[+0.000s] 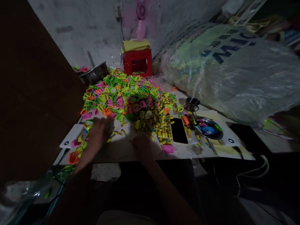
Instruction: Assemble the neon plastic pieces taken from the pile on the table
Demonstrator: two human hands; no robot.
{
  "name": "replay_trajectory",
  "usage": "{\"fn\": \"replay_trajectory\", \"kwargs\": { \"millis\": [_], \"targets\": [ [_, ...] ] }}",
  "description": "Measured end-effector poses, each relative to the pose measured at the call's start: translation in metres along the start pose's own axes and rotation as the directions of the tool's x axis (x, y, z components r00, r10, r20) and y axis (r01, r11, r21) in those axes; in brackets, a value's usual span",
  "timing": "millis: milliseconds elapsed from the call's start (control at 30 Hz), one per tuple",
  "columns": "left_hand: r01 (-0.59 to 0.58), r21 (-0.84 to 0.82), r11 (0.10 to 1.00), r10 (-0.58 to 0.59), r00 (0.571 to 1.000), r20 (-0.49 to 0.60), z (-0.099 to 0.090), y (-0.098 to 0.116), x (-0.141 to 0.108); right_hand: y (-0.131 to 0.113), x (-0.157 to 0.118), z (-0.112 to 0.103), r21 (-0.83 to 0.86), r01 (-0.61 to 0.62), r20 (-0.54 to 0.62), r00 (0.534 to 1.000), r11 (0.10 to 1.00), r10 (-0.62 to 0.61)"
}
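Observation:
A heap of green, yellow, pink and orange plastic pieces (pixel 117 93) covers the back and middle of the table (pixel 112 153). Many small yellow pieces (pixel 164 125) lie at its right side. My left hand (pixel 98 129) is over the left front of the table, beside a strip of coloured pieces; its fingers are dark and smeared. Near the front edge, just below the heap, is my right hand (pixel 140 145), its fingers bent in shadow, and what they hold, if anything, cannot be made out. A few yellow pieces (pixel 116 133) lie between the hands.
A phone (pixel 179 131), a metal cup (pixel 191 104) and a metal plate of coloured bits (pixel 208 128) are at the right. Behind stand a red stool (pixel 137 56) and a metal pot (pixel 95 73). A large plastic sack (pixel 234 72) bulges at the back right.

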State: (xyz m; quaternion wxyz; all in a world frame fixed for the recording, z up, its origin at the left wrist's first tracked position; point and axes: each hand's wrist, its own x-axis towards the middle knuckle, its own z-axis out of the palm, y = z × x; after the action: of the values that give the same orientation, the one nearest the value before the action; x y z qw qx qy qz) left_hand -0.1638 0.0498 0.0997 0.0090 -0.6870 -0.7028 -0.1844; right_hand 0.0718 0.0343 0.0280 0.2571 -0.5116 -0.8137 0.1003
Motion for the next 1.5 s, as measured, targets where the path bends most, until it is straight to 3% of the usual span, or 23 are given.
{"fn": "replay_trajectory", "kwargs": {
  "millis": [67,133,267,467,533,633,767,900,1067,1200,1367,1500],
  "targets": [
    [-0.149,-0.060,0.987,0.157,0.973,0.171,0.024,0.025,-0.002,0.005,-0.004,-0.002,0.035,-0.007,-0.028,1.000,0.999,0.008],
    [-0.153,-0.102,0.983,0.174,0.955,0.241,0.045,0.043,-0.002,0.008,-0.009,-0.004,0.038,-0.018,-0.048,0.999,0.999,0.020],
    [-0.084,-0.134,0.987,0.113,0.968,0.222,0.067,0.056,0.004,0.008,-0.016,-0.006,0.061,-0.032,-0.047,0.998,0.998,0.035],
    [-0.150,-0.283,0.947,0.209,0.959,0.191,0.080,0.070,0.019,0.018,-0.014,0.001,0.107,0.007,-0.134,0.991,0.994,0.008],
    [-0.111,-0.304,0.946,0.160,0.977,0.142,0.081,0.070,0.031,0.023,-0.013,0.003,0.127,-0.008,-0.177,0.984,0.992,0.031],
    [0.035,-0.282,0.959,-0.031,0.999,0.017,0.079,0.057,0.057,0.026,-0.015,0.002,0.176,0.003,-0.166,0.986,0.984,0.026],
    [0.244,-0.253,0.936,-0.266,0.962,-0.058,0.082,0.038,0.093,0.019,-0.015,0.000,0.224,0.126,-0.119,0.988,0.966,-0.101],
    [0.299,-0.297,0.907,-0.328,0.943,-0.052,0.102,0.043,0.111,0.017,-0.011,0.003,0.202,0.113,-0.098,0.991,0.973,-0.095],
    [0.248,-0.416,0.875,-0.314,0.945,-0.095,0.129,0.071,0.106,0.025,-0.007,-0.002,0.153,0.037,-0.098,0.995,0.988,-0.022],
    [0.221,-0.538,0.813,-0.346,0.927,-0.143,0.137,0.084,0.089,0.027,-0.009,-0.013,0.109,-0.001,-0.088,0.996,0.994,0.010],
    [0.104,-0.661,0.743,-0.285,0.943,-0.171,0.134,0.088,0.063,0.028,-0.010,-0.017,0.164,0.068,-0.128,0.991,0.984,-0.047],
    [0.044,-0.699,0.713,-0.268,0.939,-0.214,0.120,0.088,0.050,0.032,-0.012,-0.012,0.131,0.068,-0.165,0.985,0.989,-0.045]
  ]
}}
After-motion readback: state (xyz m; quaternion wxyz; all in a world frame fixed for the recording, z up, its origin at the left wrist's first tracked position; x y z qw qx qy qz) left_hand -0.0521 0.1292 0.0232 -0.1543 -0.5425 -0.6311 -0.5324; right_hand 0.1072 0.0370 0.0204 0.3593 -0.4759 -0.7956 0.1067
